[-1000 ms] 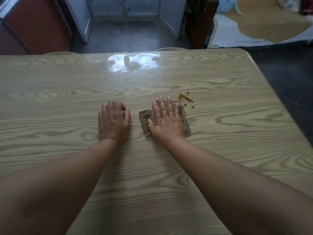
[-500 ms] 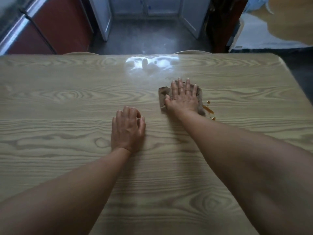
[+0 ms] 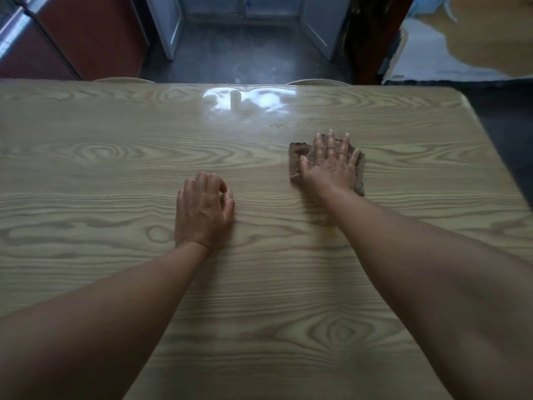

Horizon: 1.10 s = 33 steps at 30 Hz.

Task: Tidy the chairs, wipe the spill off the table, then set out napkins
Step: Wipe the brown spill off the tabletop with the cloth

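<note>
A brown cloth [image 3: 297,155] lies flat on the light wood-grain table [image 3: 115,168], right of the middle. My right hand [image 3: 330,164] presses down on the cloth with straight, spread fingers and covers most of it. My left hand [image 3: 203,210] rests on the bare table to the left of the cloth, its fingers loosely curled and holding nothing. A faint yellowish smear [image 3: 328,230] shows beside my right forearm. No brown drops of the spill are in sight.
Two pale chair backs [image 3: 121,79] [image 3: 317,81] peek over the table's far edge. Beyond them are a dark floor, red-brown cabinets [image 3: 86,39] at the left and an open white-framed doorway [image 3: 242,24]. The table's right edge [image 3: 487,157] curves down towards a dark floor.
My right hand slid the cloth away from me, then to the right over the brown drops, which no longer show. My left hand stayed put on the table.
</note>
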Motion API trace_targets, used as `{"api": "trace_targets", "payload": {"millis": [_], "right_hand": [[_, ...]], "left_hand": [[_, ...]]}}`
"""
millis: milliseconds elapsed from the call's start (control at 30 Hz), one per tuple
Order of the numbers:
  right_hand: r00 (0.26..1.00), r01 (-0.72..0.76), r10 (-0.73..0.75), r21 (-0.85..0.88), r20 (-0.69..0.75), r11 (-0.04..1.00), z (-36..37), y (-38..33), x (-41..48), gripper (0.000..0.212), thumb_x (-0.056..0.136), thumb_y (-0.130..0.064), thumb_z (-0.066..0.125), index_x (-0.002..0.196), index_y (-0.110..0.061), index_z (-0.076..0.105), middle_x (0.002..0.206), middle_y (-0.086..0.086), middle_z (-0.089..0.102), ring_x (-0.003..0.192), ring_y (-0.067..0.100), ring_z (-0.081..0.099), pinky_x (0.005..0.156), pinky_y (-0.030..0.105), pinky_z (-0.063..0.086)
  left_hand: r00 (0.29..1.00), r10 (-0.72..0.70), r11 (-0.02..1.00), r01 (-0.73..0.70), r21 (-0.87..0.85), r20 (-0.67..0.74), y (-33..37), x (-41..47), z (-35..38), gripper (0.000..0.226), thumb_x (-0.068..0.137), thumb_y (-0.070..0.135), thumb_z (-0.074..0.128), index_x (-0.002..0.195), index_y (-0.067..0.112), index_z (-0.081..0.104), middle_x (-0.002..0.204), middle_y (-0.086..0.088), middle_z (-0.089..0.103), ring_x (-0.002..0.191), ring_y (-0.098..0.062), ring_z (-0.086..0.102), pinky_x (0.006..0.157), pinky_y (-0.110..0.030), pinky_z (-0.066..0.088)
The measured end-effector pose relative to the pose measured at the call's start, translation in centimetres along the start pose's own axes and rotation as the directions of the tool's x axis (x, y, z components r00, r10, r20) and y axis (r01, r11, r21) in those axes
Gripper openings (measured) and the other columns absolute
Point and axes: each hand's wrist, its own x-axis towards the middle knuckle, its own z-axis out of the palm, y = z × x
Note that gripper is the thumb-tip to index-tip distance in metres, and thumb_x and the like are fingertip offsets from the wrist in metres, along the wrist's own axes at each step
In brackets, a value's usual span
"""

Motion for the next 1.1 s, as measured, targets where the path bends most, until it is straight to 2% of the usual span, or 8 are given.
{"api": "trace_targets", "payload": {"millis": [400,833,900,967,1033,1100], "right_hand": [[0.993,-0.109,0.112,0.062,-0.047,0.992,2.2,0.3,-7.0,0.070,0.098,-0.052,0.024,0.155,-0.020,0.000,0.162,0.006,-0.012,0.147,0.034,-0.017,0.117,0.055,-0.009],[0.999,-0.035,0.033,0.069,0.030,0.997,2.4,-0.6,-13.3,0.073,0.098,-0.052,0.027,0.155,-0.018,-0.004,0.161,0.009,-0.017,0.146,0.034,-0.019,0.117,0.053,-0.012],[0.999,0.027,-0.029,0.129,0.017,0.991,2.0,-0.2,-14.3,0.078,0.095,-0.054,0.036,0.155,-0.017,0.002,0.161,0.011,-0.012,0.148,0.034,-0.015,0.118,0.053,-0.009],[0.989,0.118,-0.098,0.198,-0.109,0.973,2.2,0.3,-16.0,0.081,0.089,-0.053,0.051,0.152,-0.013,0.021,0.162,0.016,0.003,0.149,0.033,-0.002,0.118,0.053,-0.002],[0.968,0.195,-0.149,0.225,-0.204,0.955,2.8,0.7,-17.6,0.076,0.080,-0.050,0.061,0.140,-0.009,0.042,0.158,0.019,0.021,0.148,0.034,0.013,0.118,0.055,0.010],[0.957,0.227,-0.179,0.202,-0.230,0.953,3.3,1.0,-18.2,0.068,0.073,-0.043,0.067,0.127,-0.005,0.054,0.150,0.023,0.037,0.142,0.039,0.030,0.113,0.057,0.025]], "left_hand": [[1.000,0.001,0.999,0.000,-0.035,0.007,0.0,-0.2,-0.1,0.022,0.086,0.036,0.041,0.091,0.018,0.052,0.099,-0.011,0.053,0.095,-0.034,0.049,0.082,-0.044,0.036],[1.000,-0.009,0.998,0.011,-0.068,0.020,0.0,-0.4,-0.3,0.019,0.089,0.032,0.047,0.095,0.015,0.053,0.104,-0.015,0.053,0.102,-0.035,0.049,0.088,-0.045,0.035],[1.000,-0.012,0.998,0.013,-0.068,0.018,0.0,-0.4,-0.4,0.020,0.089,0.033,0.046,0.095,0.015,0.054,0.104,-0.015,0.054,0.102,-0.035,0.050,0.089,-0.045,0.036],[1.000,-0.011,0.998,0.012,-0.068,0.016,0.0,-0.3,-0.3,0.022,0.088,0.034,0.044,0.095,0.015,0.054,0.104,-0.015,0.054,0.102,-0.035,0.050,0.088,-0.045,0.036],[1.000,-0.009,0.998,0.010,-0.062,0.010,-0.1,-0.3,-0.3,0.026,0.087,0.036,0.040,0.094,0.015,0.054,0.103,-0.015,0.054,0.102,-0.035,0.050,0.087,-0.045,0.036],[1.000,-0.011,0.998,0.012,-0.059,0.013,-0.1,-0.3,-0.3,0.029,0.086,0.038,0.038,0.094,0.015,0.054,0.103,-0.015,0.054,0.102,-0.035,0.050,0.087,-0.045,0.036]]}}
